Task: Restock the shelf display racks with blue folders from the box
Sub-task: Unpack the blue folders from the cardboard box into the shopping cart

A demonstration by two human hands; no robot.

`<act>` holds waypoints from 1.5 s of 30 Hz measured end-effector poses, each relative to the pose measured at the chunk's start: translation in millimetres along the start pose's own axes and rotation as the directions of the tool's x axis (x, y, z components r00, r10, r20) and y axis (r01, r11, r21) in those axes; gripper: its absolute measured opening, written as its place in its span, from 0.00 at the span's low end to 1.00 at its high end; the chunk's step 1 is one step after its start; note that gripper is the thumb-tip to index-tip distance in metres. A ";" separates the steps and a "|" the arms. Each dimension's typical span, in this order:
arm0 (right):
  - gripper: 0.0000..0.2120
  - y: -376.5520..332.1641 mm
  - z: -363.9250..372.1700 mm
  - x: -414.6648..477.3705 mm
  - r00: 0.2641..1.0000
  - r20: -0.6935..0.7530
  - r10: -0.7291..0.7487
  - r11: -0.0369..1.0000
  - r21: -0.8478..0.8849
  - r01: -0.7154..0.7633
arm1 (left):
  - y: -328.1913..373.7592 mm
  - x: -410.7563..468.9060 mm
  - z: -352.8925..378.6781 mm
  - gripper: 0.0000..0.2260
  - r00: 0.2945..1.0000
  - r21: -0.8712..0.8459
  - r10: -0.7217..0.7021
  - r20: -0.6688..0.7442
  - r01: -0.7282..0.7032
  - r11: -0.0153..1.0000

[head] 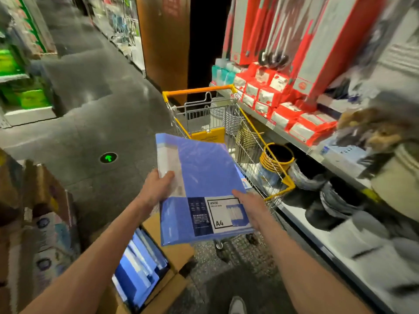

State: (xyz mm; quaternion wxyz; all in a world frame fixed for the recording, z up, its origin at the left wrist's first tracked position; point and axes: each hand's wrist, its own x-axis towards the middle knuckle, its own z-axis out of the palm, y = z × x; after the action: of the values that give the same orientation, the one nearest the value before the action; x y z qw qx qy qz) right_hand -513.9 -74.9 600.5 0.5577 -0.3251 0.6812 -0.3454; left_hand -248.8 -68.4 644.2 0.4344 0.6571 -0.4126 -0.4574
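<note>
Fig. Left hand (156, 188) and right hand (251, 208) hold a blue plastic-wrapped A4 folder (204, 175) by opposite edges, fingers (167, 177) clamped on it, above the open cardboard box (179, 254). Risk: the slick wrap may slip, or a corner may snag the yellow-framed wire trolley (199, 91) just ahead.

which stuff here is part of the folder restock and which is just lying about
Job: blue folder, held by left hand and right hand; cardboard box; spare folders inside it.
Lying about: shopping cart, red packs, green floor arrow.
</note>
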 end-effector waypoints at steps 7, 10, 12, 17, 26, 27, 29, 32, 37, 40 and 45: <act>0.11 -3.5 -91.1 53.9 0.990 -0.132 -0.058 0.998 -0.038 0.053 | 8.7 35.0 122.9 0.12 0.997 0.024 0.045 -0.069 -0.043 0.999; 0.18 -7.3 -125.8 98.6 0.987 -0.152 -0.050 0.995 -0.098 0.035 | 7.3 57.9 168.4 0.14 0.995 0.041 0.022 -0.097 -0.018 0.999; 0.20 -5.5 -149.4 141.3 0.990 -0.133 -0.053 0.990 -0.139 0.035 | 12.1 73.3 197.5 0.15 0.992 0.064 0.029 -0.122 -0.021 0.998; 0.10 -36.9 -170.8 173.7 0.999 -0.050 0.002 0.985 -0.173 -0.011 | 18.6 109.6 246.3 0.15 0.982 0.130 0.003 -0.187 0.021 0.991; 0.28 -30.0 -173.6 289.6 0.983 0.059 0.171 0.904 -0.407 -0.132 | 23.0 193.8 288.7 0.15 0.962 0.250 0.009 -0.274 0.063 0.966; 0.30 -31.1 -171.7 297.4 0.985 0.067 0.162 0.893 -0.434 -0.117 | 22.5 206.2 293.0 0.15 0.964 0.256 0.005 -0.267 0.066 0.965; 0.31 -34.7 -166.0 317.7 0.988 0.050 0.147 0.877 -0.468 -0.107 | 20.1 240.3 304.8 0.15 0.968 0.281 -0.010 -0.249 0.082 0.956; 0.22 -46.0 -158.0 341.2 0.992 -0.038 0.117 0.877 -0.464 -0.121 | 14.1 293.3 325.1 0.17 0.981 0.328 -0.033 -0.191 0.096 0.940; 0.17 -60.2 -131.5 385.4 0.983 -0.112 0.143 0.872 -0.456 -0.179 | -23.5 373.8 343.6 0.18 0.988 0.359 -0.148 -0.040 0.152 0.921; 0.15 -57.2 -113.9 419.6 0.977 -0.096 0.190 0.825 -0.524 -0.212 | -52.3 418.2 351.9 0.21 0.969 0.292 -0.243 0.038 0.222 0.930; 0.11 -54.1 -84.7 461.5 0.963 -0.042 0.268 0.792 -0.559 -0.245 | -110.5 486.2 374.4 0.19 0.930 0.263 -0.357 0.094 0.322 0.909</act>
State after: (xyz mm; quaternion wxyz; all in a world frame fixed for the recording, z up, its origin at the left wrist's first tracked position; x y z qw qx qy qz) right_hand -671.1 -477.7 410.5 0.4931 -0.3854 0.7786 -0.0458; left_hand -474.9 -566.5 345.0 0.2344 0.7333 -0.3741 -0.5170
